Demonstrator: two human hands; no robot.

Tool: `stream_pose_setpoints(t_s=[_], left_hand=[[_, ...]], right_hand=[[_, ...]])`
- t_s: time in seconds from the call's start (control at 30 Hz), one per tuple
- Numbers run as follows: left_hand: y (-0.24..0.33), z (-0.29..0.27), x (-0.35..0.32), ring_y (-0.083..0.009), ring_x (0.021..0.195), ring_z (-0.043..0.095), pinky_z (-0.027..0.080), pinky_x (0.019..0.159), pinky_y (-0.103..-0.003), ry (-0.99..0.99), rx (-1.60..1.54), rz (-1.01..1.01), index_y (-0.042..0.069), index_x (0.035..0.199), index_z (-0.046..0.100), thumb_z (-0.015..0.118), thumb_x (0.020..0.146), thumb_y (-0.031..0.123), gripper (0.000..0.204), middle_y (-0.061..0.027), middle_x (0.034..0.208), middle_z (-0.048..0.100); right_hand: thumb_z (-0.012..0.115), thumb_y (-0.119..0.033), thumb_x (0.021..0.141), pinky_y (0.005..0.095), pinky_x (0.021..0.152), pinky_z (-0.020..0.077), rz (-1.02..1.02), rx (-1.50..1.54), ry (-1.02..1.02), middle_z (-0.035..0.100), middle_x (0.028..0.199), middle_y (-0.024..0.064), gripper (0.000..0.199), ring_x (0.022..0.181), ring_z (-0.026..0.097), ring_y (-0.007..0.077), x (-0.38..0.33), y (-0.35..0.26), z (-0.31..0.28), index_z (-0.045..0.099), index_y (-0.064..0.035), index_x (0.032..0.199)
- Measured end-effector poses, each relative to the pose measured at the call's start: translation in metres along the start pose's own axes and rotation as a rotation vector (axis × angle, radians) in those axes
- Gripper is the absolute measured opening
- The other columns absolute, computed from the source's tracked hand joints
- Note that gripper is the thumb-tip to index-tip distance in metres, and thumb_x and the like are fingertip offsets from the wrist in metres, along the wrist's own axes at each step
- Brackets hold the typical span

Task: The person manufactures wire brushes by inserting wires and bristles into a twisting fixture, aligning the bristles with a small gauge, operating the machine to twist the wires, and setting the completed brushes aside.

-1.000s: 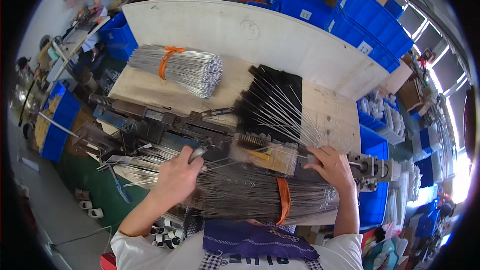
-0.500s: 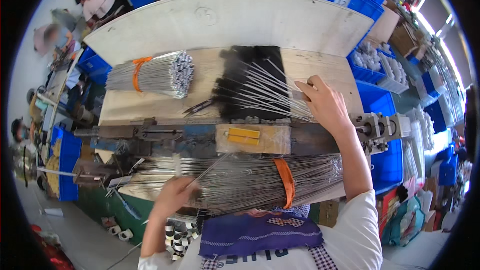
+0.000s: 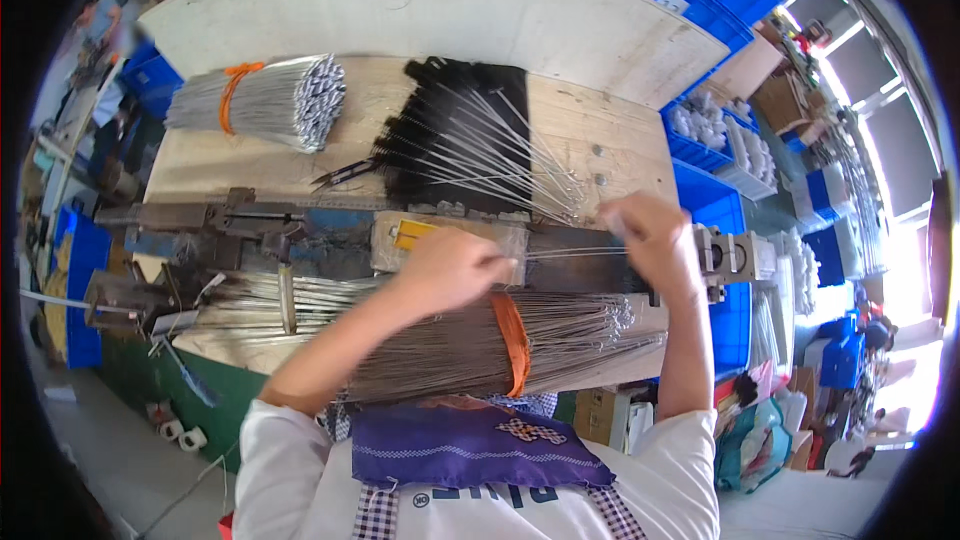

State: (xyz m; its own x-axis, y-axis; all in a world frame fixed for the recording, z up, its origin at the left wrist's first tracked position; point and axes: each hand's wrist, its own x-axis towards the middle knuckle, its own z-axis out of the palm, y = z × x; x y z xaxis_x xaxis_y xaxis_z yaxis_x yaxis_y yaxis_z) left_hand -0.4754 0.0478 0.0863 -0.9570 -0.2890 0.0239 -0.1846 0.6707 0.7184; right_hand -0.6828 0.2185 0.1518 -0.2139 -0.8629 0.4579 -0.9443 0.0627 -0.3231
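Observation:
My left hand [image 3: 455, 268] is closed, fingers pinched, over the long metal fixture in the middle of the bench. My right hand [image 3: 655, 240], somewhat blurred, is closed at the fixture's right part. A few thin metal wires [image 3: 575, 252] stretch between the two hands; their ends are hidden by my fingers. Beyond, more wires [image 3: 480, 155] lie fanned out on a black bristly mat [image 3: 510, 110]. Nearer me lies a large wire bundle [image 3: 430, 345] tied with an orange strap [image 3: 512, 345]. A yellow block [image 3: 410, 233] shows partly behind my left hand.
Another wire bundle [image 3: 270, 105] with an orange tie lies at the far left. Pliers-like dark tools [image 3: 347, 174] rest beside the mat. A white board [image 3: 450, 0] stands along the bench's back. Blue bins [image 3: 715, 205] stand at the right. A metal clamp assembly [image 3: 735, 255] ends the fixture.
My left hand has moved from the near wire bundle up and right to the fixture. My right hand has come down from the wires on the mat. The whole view has shifted.

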Motion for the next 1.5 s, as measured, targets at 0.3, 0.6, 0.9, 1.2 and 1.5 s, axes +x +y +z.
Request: stream_pose_setpoints(t_s=[0.3, 0.6, 0.9, 1.2, 1.5], left_hand=[[-0.011, -0.097, -0.074, -0.0277, 0.068, 0.061, 0.051, 0.068, -0.036, 0.608, 0.773, 0.321, 0.005, 0.086, 0.069, 0.07, 0.083, 0.019, 0.015, -0.0079, 0.078, 0.065], [-0.084, -0.042, -0.162, -0.0078, 0.042, 0.037, 0.024, 0.039, -0.023, 0.422, -2.562, -0.13, 0.009, 0.084, 0.06, 0.042, 0.101, 0.044, 0.042, 0.0045, 0.052, 0.042], [-0.053, -0.016, -0.144, -0.0111, 0.051, 0.052, 0.043, 0.047, -0.027, 0.766, -0.594, -0.485, 0.005, 0.104, 0.047, 0.062, 0.091, 0.013, 0.021, -0.0041, 0.07, 0.056], [-0.145, -0.066, -0.254, -0.0069, 0.042, 0.041, 0.025, 0.038, -0.024, 1.181, -1.104, -0.815, 0.004, 0.091, 0.068, 0.046, 0.097, 0.056, 0.057, 0.0014, 0.053, 0.049], [-0.173, -0.069, -0.247, -0.0054, 0.041, 0.028, 0.019, 0.038, -0.024, 1.254, -1.223, -0.564, 0.011, 0.085, 0.055, 0.055, 0.1, 0.034, 0.028, 0.0066, 0.056, 0.036]], right_hand=[[0.069, -0.002, 0.068, 0.0355, 0.063, 0.0538, -0.407, 0.288, -0.008, 0.061, 0.079, 0.0058, 0.03, 0.075, 0.063, 0.0238, 0.071, -0.107, 0.089, 0.067, -0.0043, 0.098], [0.065, -0.019, 0.084, 0.0408, 0.07, 0.0532, -0.299, 0.556, -0.175, 0.066, 0.079, 0.0103, 0.015, 0.078, 0.065, 0.0318, 0.102, -0.136, 0.178, 0.066, -0.0041, 0.083], [0.065, -0.018, 0.083, 0.0402, 0.073, 0.0535, -0.336, 0.427, -0.197, 0.067, 0.083, 0.0089, 0.013, 0.085, 0.066, 0.03, 0.107, -0.145, 0.172, 0.069, -0.0062, 0.086], [0.065, -0.013, 0.081, 0.0394, 0.065, 0.056, -0.343, 0.054, -0.168, 0.057, 0.096, 0.0096, 0.028, 0.078, 0.062, 0.0277, 0.009, -0.138, 0.142, 0.065, -0.0072, 0.108], [0.058, -0.011, 0.081, 0.0453, 0.063, 0.051, -0.046, -0.189, -0.379, 0.061, 0.086, 0.0128, 0.007, 0.075, 0.065, 0.0327, 0.017, -0.071, 0.174, 0.054, -0.0067, 0.086]])
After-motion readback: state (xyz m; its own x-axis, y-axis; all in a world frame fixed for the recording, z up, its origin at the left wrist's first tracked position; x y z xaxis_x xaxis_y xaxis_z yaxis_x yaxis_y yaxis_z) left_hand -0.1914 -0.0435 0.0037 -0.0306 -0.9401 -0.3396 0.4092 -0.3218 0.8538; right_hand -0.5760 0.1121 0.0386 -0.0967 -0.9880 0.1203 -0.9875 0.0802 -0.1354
